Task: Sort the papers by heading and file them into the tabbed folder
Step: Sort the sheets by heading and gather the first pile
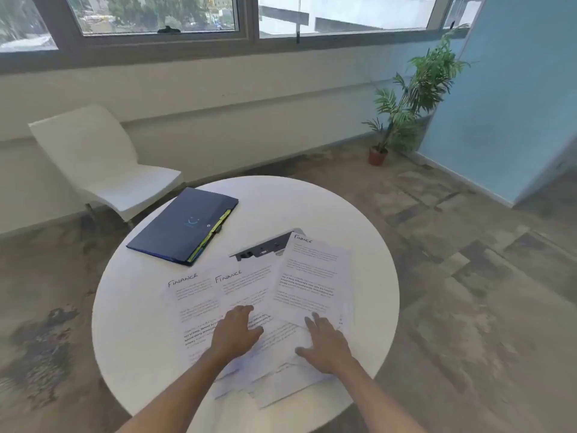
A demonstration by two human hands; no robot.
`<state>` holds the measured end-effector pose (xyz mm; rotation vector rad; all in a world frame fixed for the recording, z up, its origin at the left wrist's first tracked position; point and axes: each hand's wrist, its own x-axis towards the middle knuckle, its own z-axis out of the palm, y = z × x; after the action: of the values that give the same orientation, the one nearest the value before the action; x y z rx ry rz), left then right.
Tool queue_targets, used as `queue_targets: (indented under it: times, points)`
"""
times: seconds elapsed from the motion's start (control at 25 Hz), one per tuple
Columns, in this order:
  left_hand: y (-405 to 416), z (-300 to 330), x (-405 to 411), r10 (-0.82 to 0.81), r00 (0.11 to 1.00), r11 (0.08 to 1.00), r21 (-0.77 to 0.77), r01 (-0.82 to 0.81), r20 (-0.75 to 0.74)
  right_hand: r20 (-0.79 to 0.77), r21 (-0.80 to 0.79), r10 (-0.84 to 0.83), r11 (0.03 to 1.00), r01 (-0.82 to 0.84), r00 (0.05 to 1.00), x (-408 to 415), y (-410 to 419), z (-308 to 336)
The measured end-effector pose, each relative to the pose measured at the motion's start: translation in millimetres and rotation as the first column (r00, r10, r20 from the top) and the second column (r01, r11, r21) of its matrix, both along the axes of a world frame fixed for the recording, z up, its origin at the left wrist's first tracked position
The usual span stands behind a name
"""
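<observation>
White round bench, seen from above. Papers lie fanned across its middle and near edge; three sheets show a handwritten "FINANCE" heading, more sheets lie partly hidden beneath, headings not readable. Left hand rests flat on the middle sheets, fingers straight and spread, holding nothing. Right hand rests flat on the right-side sheets, fingers also straight, not gripping. Dark blue folder, closed, w/ yellow-green tabs along its right side, sits toward the far-left edge, well apart from both hands.

Step in hand looks like sorting: the three Finance sheets prob. want sliding together into one stack, edges squared, before lifting. Press lightly, since loose sheets will slide over each other on a smooth top. Check hidden headings underneath first.

In the way: a dark socket panel in the bench centre, partly under the far sheets, may snag corners. Folder needs opening first. Beyond: white chair at left, potted plant at right, windows behind.
</observation>
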<state>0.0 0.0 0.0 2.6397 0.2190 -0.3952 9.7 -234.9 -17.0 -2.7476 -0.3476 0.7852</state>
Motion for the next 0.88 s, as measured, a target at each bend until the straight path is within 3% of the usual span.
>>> queue_targets:
  times: [0.12,0.28,0.56,0.72,0.88]
  points:
    - [-6.9,-17.1,-9.7,-0.069,0.99,0.988,0.132,0.085,-0.12,-0.028,-0.06,0.054,0.997,-0.056,0.998,-1.0,-1.1,-9.0]
    - [3.6,-39.2,-26.6,-0.123,0.969,0.969,0.186,0.164,-0.213,0.003,-0.07,0.059,0.996,-0.059,0.998,-8.6,1.6,-18.0]
    - [39.7,-50.3,-28.5,-0.226,0.962,0.951,0.179,0.252,-0.155,0.217,-0.026,-0.101,0.994,0.109,0.971,-10.2,22.8,-14.4]
    - [50.6,-51.7,-19.6,-0.273,0.959,0.948,0.147,0.281,-0.071,0.107,-0.074,-0.15,0.985,0.158,0.983,-8.7,43.7,-13.3]
    - [45.4,-46.4,-1.9,-0.272,0.962,0.957,0.106,0.269,0.019,0.015,-0.006,-0.157,0.987,0.158,0.987,-25.7,60.8,-16.2]
